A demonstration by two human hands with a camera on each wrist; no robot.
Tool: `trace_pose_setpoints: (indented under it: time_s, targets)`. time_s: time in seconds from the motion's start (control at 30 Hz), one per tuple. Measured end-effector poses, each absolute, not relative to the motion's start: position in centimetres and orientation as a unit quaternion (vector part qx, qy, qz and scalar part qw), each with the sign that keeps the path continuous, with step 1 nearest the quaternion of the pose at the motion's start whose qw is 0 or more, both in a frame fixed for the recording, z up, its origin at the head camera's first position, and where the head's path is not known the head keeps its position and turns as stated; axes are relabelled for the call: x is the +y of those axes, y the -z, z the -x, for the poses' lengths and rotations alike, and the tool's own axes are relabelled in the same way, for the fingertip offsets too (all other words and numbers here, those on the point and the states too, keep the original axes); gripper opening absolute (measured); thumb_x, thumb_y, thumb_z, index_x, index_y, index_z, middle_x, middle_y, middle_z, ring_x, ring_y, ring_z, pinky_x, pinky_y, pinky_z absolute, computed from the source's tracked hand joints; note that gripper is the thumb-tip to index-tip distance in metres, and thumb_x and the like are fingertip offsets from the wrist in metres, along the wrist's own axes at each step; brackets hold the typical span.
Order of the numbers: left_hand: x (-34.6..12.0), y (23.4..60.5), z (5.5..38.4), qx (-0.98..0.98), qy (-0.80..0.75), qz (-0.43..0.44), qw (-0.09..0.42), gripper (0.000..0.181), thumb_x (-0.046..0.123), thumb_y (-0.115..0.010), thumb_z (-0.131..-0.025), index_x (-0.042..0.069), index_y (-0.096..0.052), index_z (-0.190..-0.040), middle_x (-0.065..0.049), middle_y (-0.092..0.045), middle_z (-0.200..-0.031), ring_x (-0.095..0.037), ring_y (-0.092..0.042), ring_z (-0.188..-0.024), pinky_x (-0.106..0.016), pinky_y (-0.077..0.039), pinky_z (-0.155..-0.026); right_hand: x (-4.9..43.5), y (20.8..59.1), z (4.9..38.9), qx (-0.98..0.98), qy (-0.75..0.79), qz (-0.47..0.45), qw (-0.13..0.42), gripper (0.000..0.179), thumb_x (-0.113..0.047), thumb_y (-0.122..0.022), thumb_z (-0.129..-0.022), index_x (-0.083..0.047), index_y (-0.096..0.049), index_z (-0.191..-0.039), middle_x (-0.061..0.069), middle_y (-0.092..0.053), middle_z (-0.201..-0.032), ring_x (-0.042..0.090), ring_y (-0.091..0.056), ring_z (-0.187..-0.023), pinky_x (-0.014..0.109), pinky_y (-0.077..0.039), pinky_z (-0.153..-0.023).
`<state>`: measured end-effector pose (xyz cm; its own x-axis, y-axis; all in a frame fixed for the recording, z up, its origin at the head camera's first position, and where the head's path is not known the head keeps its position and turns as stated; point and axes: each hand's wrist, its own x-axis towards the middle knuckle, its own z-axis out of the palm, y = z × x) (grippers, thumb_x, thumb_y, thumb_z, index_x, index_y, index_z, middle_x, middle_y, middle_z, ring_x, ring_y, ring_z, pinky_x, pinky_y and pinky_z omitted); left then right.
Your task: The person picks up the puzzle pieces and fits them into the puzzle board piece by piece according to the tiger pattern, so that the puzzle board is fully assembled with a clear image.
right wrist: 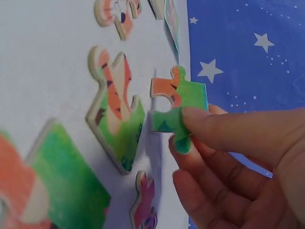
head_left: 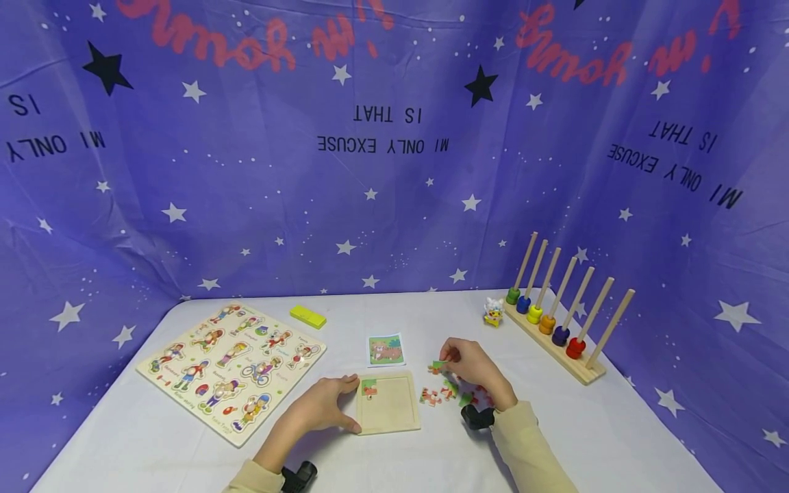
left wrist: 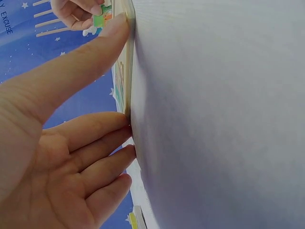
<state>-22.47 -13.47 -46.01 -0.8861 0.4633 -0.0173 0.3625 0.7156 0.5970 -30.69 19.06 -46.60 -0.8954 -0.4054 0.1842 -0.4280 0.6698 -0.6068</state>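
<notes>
My right hand (head_left: 474,363) pinches a green and orange jigsaw puzzle piece (right wrist: 193,98) between thumb and fingers, above the loose pieces on the table. Beneath and around it lie several loose puzzle pieces (head_left: 430,396), one with orange stripes over green (right wrist: 113,107) close by in the right wrist view. A square wooden puzzle tray (head_left: 391,414) lies in front of me, with a green and red piece (head_left: 369,388) in its upper left corner. Along the tray's left edge rests my left hand (head_left: 323,404), thumb at the near corner and fingers extended toward the far one.
Behind the tray lies a picture card (head_left: 386,350). At left are a large peg puzzle board (head_left: 234,370) and a yellow block (head_left: 307,316). A small figurine (head_left: 493,312) and a wooden rack of upright pegs with coloured beads (head_left: 555,335) stand at right.
</notes>
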Motion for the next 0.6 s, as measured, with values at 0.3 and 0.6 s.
trace_pose_setpoints:
  time_s: [0.3, 0.6]
  targets:
    - [-13.5, 46.0, 22.5, 0.922, -0.303, -0.226, 0.084, 0.088, 0.031, -0.089, -0.060, -0.009, -0.053, -0.130, -0.023, -0.048, -0.140, -0.045, -0.042, -0.129, -0.057, -0.031, -0.109, 18.1, 46.2, 30.2, -0.894, -0.366, -0.253, 0.050, 0.015, 0.002, -0.070, -0.084, -0.010, -0.070, -0.092, -0.003, -0.064, -0.078, 0.010, -0.059, -0.072, 0.026, -0.051, -0.065]
    - [-13.5, 45.9, 22.4, 0.922, -0.302, -0.226, 0.083, 0.088, 0.031, -0.089, -0.060, -0.009, -0.053, -0.130, -0.023, -0.048, -0.140, -0.045, -0.042, -0.129, -0.057, -0.031, -0.109, 16.6, 46.2, 29.9, -0.884, -0.387, -0.254, 0.065, 0.010, -0.003, -0.074, -0.083, -0.010, -0.071, -0.089, -0.006, -0.064, -0.076, 0.008, -0.060, -0.070, 0.024, -0.053, -0.064]
